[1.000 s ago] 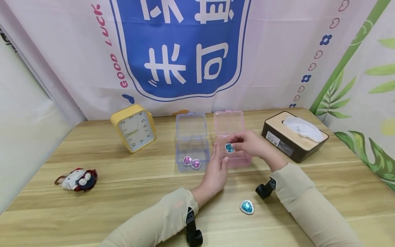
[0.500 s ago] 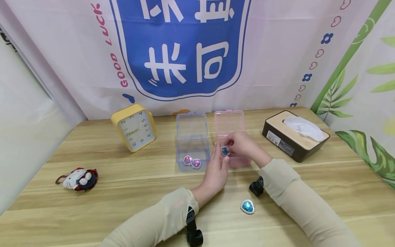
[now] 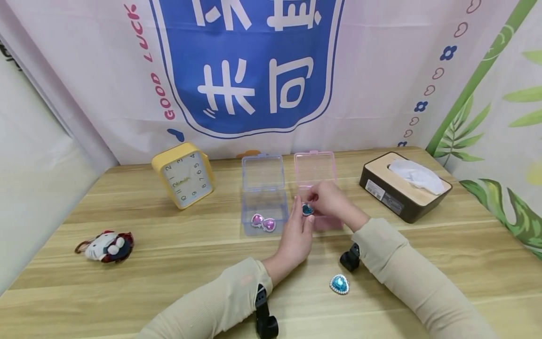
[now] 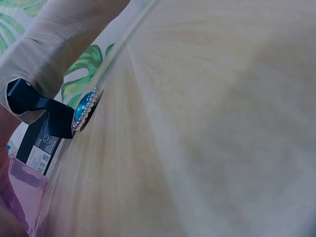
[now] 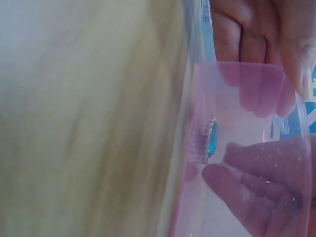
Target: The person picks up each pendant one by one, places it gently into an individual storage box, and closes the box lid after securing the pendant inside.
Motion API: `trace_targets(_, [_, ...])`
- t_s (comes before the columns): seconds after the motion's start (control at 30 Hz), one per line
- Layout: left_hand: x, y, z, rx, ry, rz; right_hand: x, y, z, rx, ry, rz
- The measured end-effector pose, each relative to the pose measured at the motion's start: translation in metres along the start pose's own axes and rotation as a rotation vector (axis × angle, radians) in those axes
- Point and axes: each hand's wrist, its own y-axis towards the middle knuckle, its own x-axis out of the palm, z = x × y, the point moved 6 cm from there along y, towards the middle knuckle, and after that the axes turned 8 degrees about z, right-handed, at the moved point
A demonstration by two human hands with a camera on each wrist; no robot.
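Note:
A blue gem with a beaded rim (image 3: 307,209) (image 5: 211,140) lies low inside the pink box (image 3: 328,223) (image 5: 197,212). My right hand (image 3: 330,200) (image 5: 266,192) reaches into that box; its thumb and fingertip are beside the gem, slightly apart, not closed round it. With fingers extended, my left hand (image 3: 294,238) (image 5: 252,34) rests along the box's left side, its thumb near the front corner. The blue box (image 3: 250,228) stands open to the left, holding a pink bow-shaped gem piece (image 3: 263,222). Another blue gem (image 3: 339,284) (image 4: 84,111) lies on the table near my right wrist.
A yellow clock (image 3: 184,176) stands at the back left, with a plush charm (image 3: 109,246) in front of it to the left. At the back right sits a tissue box (image 3: 402,188). Both plastic boxes have raised lids behind them.
My right hand has moved left and down into the pink box. The gem it pinched has moved with it and now lies beside the parted fingertips. My left hand has stayed put.

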Motion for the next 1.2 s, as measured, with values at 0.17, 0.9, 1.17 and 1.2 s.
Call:
trace_targets(0.17, [0.0,-0.001,0.0,0.008,0.001,-0.005,-0.002,-0.004,0.002,0.015,0.06,0.017])
trace_targets(0.9, [0.001,-0.001,0.001,-0.016,-0.025,-0.015,-0.039,-0.054,0.008,0.122,0.393,0.073])
trace_targets(1.17, [0.0,-0.001,0.0,-0.001,-0.025,0.007,-0.034,-0.084,0.007,0.113,0.495,-0.008])
trace_targets(1.2, [0.0,-0.001,0.0,-0.001,-0.026,0.007,-0.032,-0.087,0.007,0.111,0.497,-0.024])
